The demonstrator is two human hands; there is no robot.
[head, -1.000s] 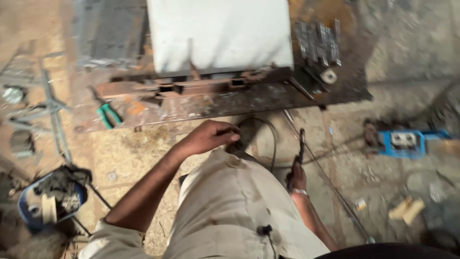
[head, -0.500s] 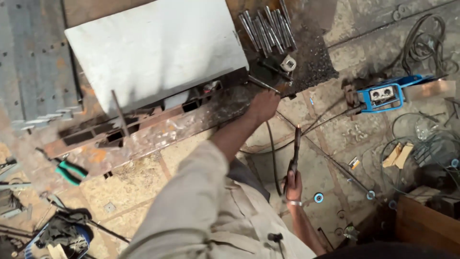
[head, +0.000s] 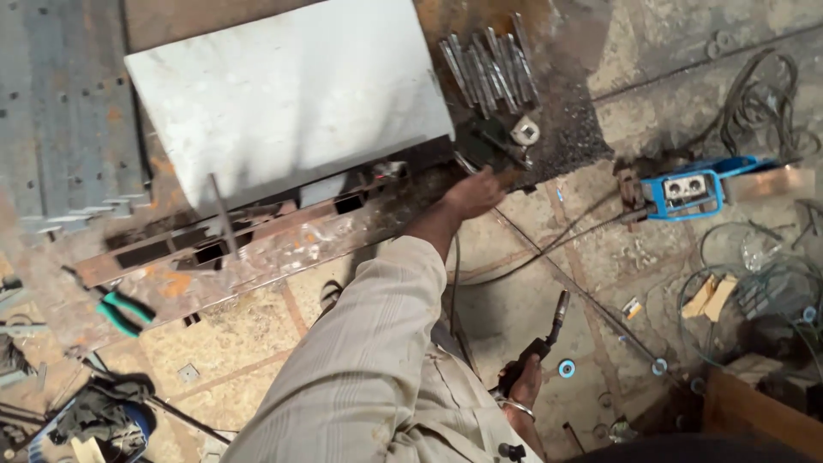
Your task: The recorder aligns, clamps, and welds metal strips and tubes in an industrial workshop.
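Just beyond the left hand (head: 473, 194), at the table (head: 257, 266) edge, lies a dark metal bracket (head: 490, 144), fingers curled, touching; grip unclear. Right hand (head: 523, 384), well back and low, is closed around a welding torch (head: 545, 334), nozzle angled up-forward.

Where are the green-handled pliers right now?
In the head view, the green-handled pliers lie at far left on the rusty metal workbench, below the grey perforated sheets.

The fingertips of the left hand (head: 473, 194) are hidden against the dark table edge, what is gripped there cannot be told, and the welding torch (head: 540, 343) handle is covered by the right hand (head: 523, 386), itself partly masked.
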